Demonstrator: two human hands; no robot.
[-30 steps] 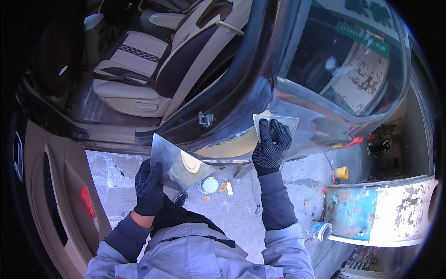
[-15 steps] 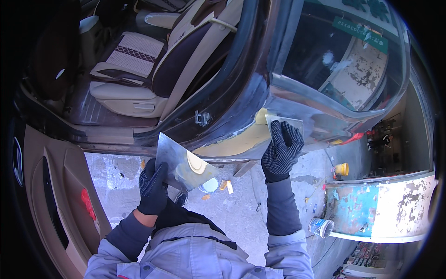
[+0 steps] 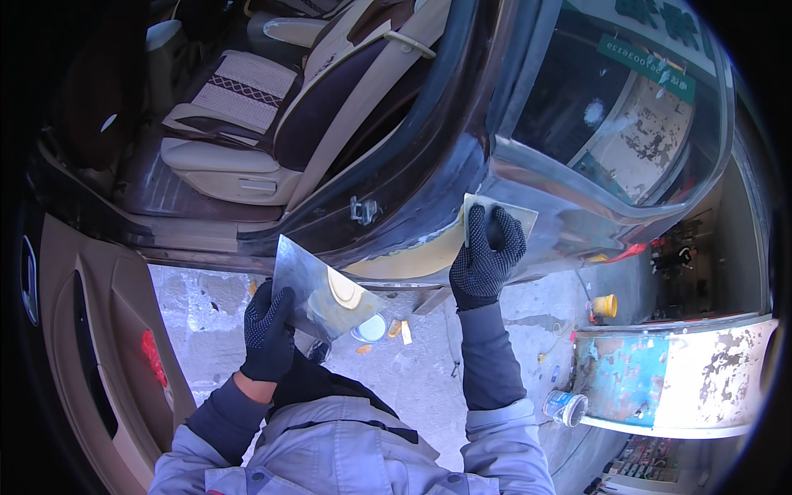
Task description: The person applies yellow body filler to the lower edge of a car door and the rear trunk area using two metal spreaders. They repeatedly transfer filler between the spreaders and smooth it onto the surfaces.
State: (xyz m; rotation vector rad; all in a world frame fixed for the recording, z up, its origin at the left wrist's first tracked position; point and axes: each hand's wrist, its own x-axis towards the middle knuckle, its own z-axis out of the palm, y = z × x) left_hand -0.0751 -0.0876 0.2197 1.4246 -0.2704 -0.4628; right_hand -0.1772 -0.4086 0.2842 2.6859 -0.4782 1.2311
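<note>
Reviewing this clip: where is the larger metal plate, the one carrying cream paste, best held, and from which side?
Probably by its left edge, coming from the person's left, where the left hand already has it. The plate looks thin and flat, so an edge pinch suits it, and the thick cream paste sits toward its right end, away from that edge.

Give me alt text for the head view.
The gloved right hand holds a flat spreader at a car body panel, beside a yellow filler patch; the gloved left hand holds a metal sheet carrying a yellow dab. An open door and beige seat are at left.
</note>
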